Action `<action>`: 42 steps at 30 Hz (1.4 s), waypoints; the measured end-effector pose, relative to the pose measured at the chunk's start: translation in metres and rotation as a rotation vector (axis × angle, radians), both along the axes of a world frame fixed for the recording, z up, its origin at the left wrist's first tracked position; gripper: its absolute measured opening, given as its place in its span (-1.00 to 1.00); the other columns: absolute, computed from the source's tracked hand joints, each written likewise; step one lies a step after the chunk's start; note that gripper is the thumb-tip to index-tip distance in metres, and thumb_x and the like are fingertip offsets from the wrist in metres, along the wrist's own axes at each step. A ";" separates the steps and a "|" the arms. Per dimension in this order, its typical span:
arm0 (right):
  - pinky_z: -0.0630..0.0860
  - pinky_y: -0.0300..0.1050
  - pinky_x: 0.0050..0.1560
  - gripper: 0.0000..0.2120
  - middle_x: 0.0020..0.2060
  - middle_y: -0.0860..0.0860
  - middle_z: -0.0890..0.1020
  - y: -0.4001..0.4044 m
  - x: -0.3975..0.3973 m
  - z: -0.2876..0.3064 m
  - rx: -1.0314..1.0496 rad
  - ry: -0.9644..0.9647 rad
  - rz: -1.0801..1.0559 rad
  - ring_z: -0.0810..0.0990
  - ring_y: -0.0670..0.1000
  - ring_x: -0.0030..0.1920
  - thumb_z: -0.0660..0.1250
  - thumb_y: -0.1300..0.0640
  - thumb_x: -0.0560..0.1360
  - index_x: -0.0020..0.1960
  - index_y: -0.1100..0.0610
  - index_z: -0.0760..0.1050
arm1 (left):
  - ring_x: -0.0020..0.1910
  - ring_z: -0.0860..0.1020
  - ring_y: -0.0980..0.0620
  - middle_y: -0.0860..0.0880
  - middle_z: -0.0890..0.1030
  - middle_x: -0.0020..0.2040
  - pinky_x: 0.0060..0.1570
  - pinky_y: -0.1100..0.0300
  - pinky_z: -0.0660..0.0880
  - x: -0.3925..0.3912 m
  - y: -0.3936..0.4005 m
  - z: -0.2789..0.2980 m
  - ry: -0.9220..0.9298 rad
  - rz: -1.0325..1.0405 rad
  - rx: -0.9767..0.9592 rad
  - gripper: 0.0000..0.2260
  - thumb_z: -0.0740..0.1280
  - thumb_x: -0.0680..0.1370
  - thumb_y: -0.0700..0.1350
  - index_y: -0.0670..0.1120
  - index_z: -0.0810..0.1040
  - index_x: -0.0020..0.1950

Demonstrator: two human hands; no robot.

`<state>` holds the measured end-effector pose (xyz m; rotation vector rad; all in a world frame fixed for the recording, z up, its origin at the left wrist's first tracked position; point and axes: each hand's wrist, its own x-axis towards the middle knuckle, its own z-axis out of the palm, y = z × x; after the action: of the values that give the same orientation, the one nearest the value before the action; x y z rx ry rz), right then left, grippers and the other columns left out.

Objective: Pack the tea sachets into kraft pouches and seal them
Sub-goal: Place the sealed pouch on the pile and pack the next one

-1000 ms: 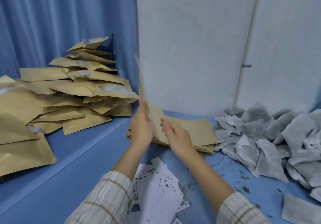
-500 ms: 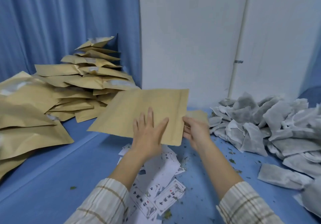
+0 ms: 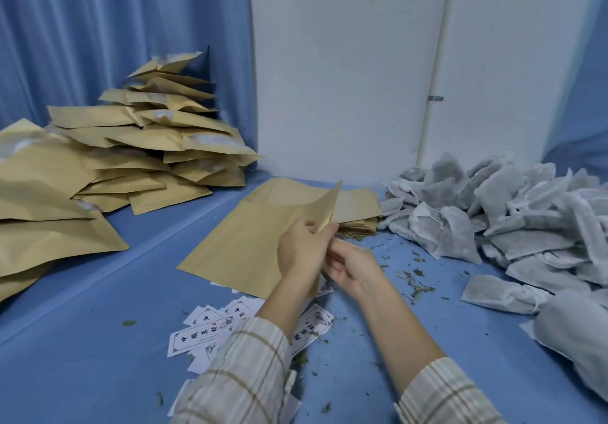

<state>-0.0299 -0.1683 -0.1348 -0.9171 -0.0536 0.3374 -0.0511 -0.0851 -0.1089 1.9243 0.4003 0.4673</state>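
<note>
Now kraft pouch (mouth upper-right) between hands.

Matt brown kraft-paper pouch, fuzzy grey-white fabric-like sachets, printed white paper labels, smooth blue tabletop.

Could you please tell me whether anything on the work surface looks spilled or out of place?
Yes: loose tea leaf bits lie scattered on the blue table beside the tea sachets, which suggests leakage.

Cream plaid sleeves, brown and grey check lines, pushed up forearms.
</note>
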 end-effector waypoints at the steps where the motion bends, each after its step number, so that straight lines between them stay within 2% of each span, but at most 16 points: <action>1: 0.58 -0.24 -0.33 -0.79 -0.25 0.11 0.70 -0.002 -0.001 0.000 0.002 -0.014 0.012 0.69 -0.02 -0.24 0.29 0.36 0.48 -0.23 0.23 0.67 | 0.02 0.60 -0.01 0.02 0.66 -0.01 0.02 0.14 0.51 -0.001 -0.002 0.000 -0.029 0.046 0.007 -0.68 0.42 0.40 0.18 0.04 0.61 0.05; 5: 0.60 -0.22 -0.25 -0.83 -0.15 0.12 0.70 -0.008 -0.002 -0.003 0.029 -0.038 0.065 0.69 -0.02 -0.18 0.25 0.35 0.51 0.01 0.29 0.60 | -0.10 0.61 0.06 0.09 0.66 -0.19 -0.06 0.20 0.51 -0.003 -0.008 -0.010 -0.138 0.080 -0.157 -0.77 0.46 0.39 0.15 0.03 0.67 -0.10; 8: 0.61 -0.19 -0.19 -0.79 -0.10 0.12 0.68 -0.005 -0.002 -0.010 0.043 -0.033 0.100 0.67 -0.02 -0.15 0.22 0.32 0.54 0.14 0.31 0.53 | -0.14 0.61 0.03 0.04 0.67 -0.23 -0.08 0.17 0.50 -0.001 -0.009 -0.017 -0.157 0.096 -0.221 -0.79 0.44 0.43 0.11 -0.02 0.69 -0.12; 12: 0.61 -0.18 -0.19 -0.83 -0.12 0.12 0.66 0.001 -0.002 -0.020 0.100 -0.007 0.120 0.66 -0.01 -0.15 0.21 0.28 0.55 0.05 0.24 0.55 | -0.28 0.54 0.04 0.03 0.62 -0.35 -0.21 0.18 0.43 0.002 -0.009 -0.021 -0.174 0.095 -0.250 -0.78 0.41 0.47 0.05 -0.01 0.62 -0.33; 17: 0.61 -0.20 -0.22 -0.87 -0.17 0.11 0.69 0.000 -0.001 -0.023 0.140 0.024 0.096 0.68 -0.02 -0.20 0.27 0.27 0.51 -0.01 0.25 0.59 | -0.46 0.38 0.04 0.05 0.43 -0.55 -0.42 0.26 0.31 0.006 -0.006 -0.022 -0.144 0.103 -0.301 -0.58 0.32 0.54 0.06 -0.09 0.44 -0.48; 19: 0.59 -0.22 -0.21 -0.88 -0.18 0.10 0.69 0.001 -0.002 -0.022 0.055 -0.034 -0.003 0.66 -0.02 -0.19 0.29 0.28 0.50 -0.04 0.24 0.61 | -0.40 0.41 -0.04 -0.02 0.45 -0.51 -0.35 0.16 0.32 0.005 -0.009 -0.023 -0.174 0.095 -0.167 -0.57 0.27 0.57 0.05 -0.10 0.41 -0.47; 20: 0.56 -0.27 -0.24 -0.88 -0.22 0.06 0.69 0.002 -0.002 -0.020 -0.080 -0.110 -0.109 0.65 -0.04 -0.22 0.31 0.26 0.49 -0.10 0.20 0.63 | -0.36 0.44 -0.11 -0.09 0.49 -0.47 -0.32 0.10 0.32 0.004 -0.011 -0.025 -0.202 0.090 -0.040 -0.57 0.23 0.59 0.03 -0.10 0.42 -0.45; 23: 0.39 -0.49 -0.36 -0.86 -0.36 -0.16 0.64 0.000 -0.002 -0.020 -0.675 -0.419 -0.460 0.56 -0.24 -0.32 0.32 0.05 0.50 -0.22 0.01 0.59 | -0.21 0.56 -0.21 -0.21 0.62 -0.26 -0.26 0.07 0.38 0.005 -0.018 -0.028 -0.205 0.111 0.455 -0.63 0.10 0.64 -0.04 -0.17 0.56 -0.21; 25: 0.39 -0.52 -0.31 -0.87 -0.31 -0.18 0.61 -0.003 -0.003 -0.023 -0.750 -0.527 -0.467 0.55 -0.24 -0.28 0.29 0.02 0.52 -0.11 0.03 0.59 | -0.16 0.59 -0.21 -0.20 0.64 -0.18 -0.28 0.10 0.35 0.009 -0.018 -0.029 -0.178 0.099 0.672 -0.66 0.05 0.65 -0.08 -0.17 0.58 -0.06; 27: 0.38 -0.53 -0.29 -0.83 -0.31 -0.19 0.58 -0.006 -0.003 -0.025 -0.806 -0.566 -0.453 0.53 -0.28 -0.29 0.25 0.03 0.55 -0.05 0.05 0.59 | -0.13 0.59 -0.20 -0.20 0.64 -0.13 -0.28 0.13 0.34 0.011 -0.017 -0.030 -0.131 0.052 0.792 -0.70 0.05 0.65 -0.11 -0.17 0.57 0.01; 29: 0.36 -0.54 -0.30 -0.82 -0.33 -0.19 0.58 -0.006 -0.004 -0.026 -0.890 -0.573 -0.489 0.52 -0.30 -0.31 0.24 0.04 0.56 -0.06 0.06 0.61 | -0.11 0.59 -0.19 -0.20 0.64 -0.10 -0.28 0.13 0.34 0.013 -0.017 -0.035 -0.086 0.016 0.878 -0.75 0.08 0.64 -0.17 -0.19 0.54 0.05; 31: 0.35 -0.52 -0.33 -0.81 -0.31 -0.11 0.59 -0.005 -0.004 -0.030 -0.968 -0.535 -0.540 0.50 -0.21 -0.29 0.23 0.09 0.56 -0.09 0.11 0.60 | -0.09 0.59 -0.20 -0.19 0.63 -0.08 -0.27 0.13 0.32 0.013 -0.015 -0.038 -0.061 0.011 0.930 -0.80 0.10 0.61 -0.20 -0.20 0.50 0.06; 35: 0.25 -0.30 -0.44 -0.82 -0.33 -0.03 0.48 -0.002 0.001 -0.034 -1.064 -0.330 -0.583 0.40 -0.12 -0.33 0.14 0.22 0.56 -0.16 0.15 0.47 | -0.04 0.60 -0.17 -0.17 0.63 -0.05 -0.25 0.13 0.31 0.012 -0.017 -0.043 -0.051 0.024 0.973 -0.81 0.11 0.57 -0.18 -0.21 0.46 0.08; 38: 0.22 -0.24 -0.42 -0.93 -0.40 -0.05 0.44 -0.002 0.000 -0.030 -1.110 -0.377 -0.606 0.42 -0.05 -0.34 0.15 0.23 0.55 -0.08 0.11 0.37 | -0.04 0.60 -0.19 -0.18 0.63 -0.05 -0.24 0.11 0.32 0.009 -0.017 -0.040 -0.057 0.032 0.942 -0.80 0.11 0.55 -0.19 -0.21 0.46 0.08; 40: 0.24 -0.22 -0.47 -0.86 -0.44 -0.04 0.41 -0.004 -0.004 -0.028 -1.072 -0.424 -0.642 0.39 -0.05 -0.42 0.15 0.23 0.53 0.04 0.06 0.26 | -0.07 0.61 -0.19 -0.17 0.64 -0.08 -0.28 0.13 0.26 0.005 -0.020 -0.034 -0.087 0.045 0.952 -0.79 0.10 0.54 -0.18 -0.20 0.47 0.06; 42: 0.26 -0.16 -0.44 -0.85 -0.41 -0.03 0.43 -0.009 -0.005 -0.027 -1.194 -0.568 -0.629 0.40 -0.03 -0.41 0.13 0.17 0.54 0.04 -0.01 0.21 | -0.32 0.63 -0.15 -0.15 0.62 -0.31 -0.45 0.18 0.29 -0.002 -0.026 -0.025 -0.219 0.103 1.022 -0.79 0.10 0.47 -0.21 -0.22 0.52 -0.13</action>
<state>-0.0351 -0.1777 -0.1619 -2.1161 -0.0820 -0.5742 -0.0528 -0.1108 -0.1334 2.7864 0.1008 1.0855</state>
